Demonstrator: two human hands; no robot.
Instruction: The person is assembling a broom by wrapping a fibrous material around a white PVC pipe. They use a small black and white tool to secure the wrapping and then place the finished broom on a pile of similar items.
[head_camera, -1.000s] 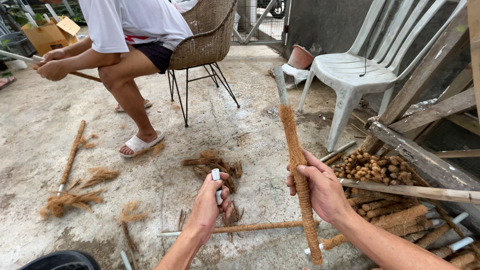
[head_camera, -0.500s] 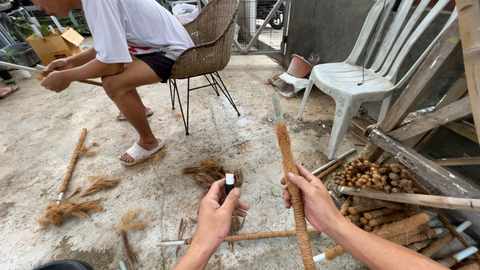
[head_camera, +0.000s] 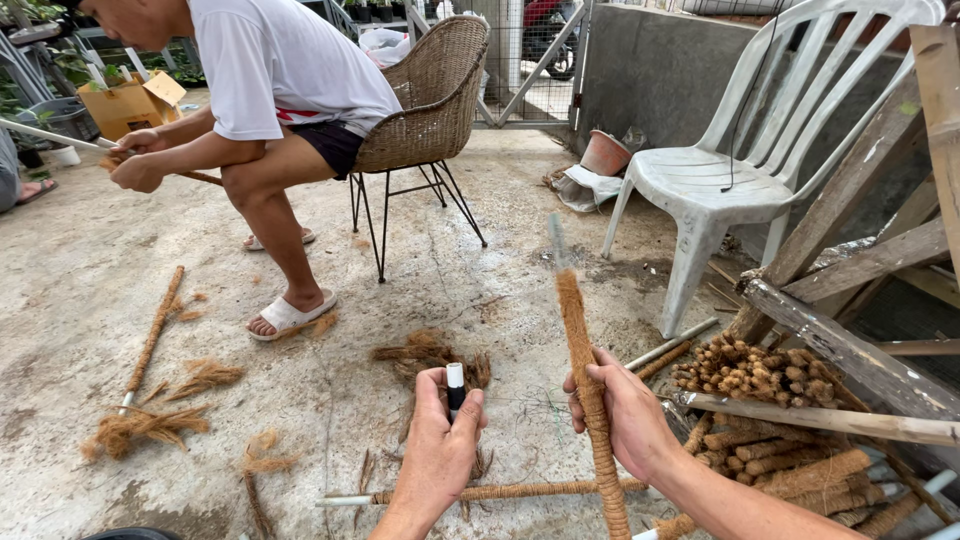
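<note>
Head view: right hand (head_camera: 628, 418) clamps coir pole (head_camera: 588, 400) upright at 5 o'clock, steadying it; left hand (head_camera: 438, 450) at 6 o'clock fists small black tool (head_camera: 455, 385), tip up, beside pole.

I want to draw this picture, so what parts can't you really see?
All in the head view:
- Small black-and-white tool: the left hand wraps its lower part, so its kind is unclear.
- Fibre-wrapped pole: the bottom is cut off by the frame edge; the right hand covers its middle.
- Seated person: the head is cut off at the top edge.
- White plastic chair: a leaning plank hides its right side.
</note>
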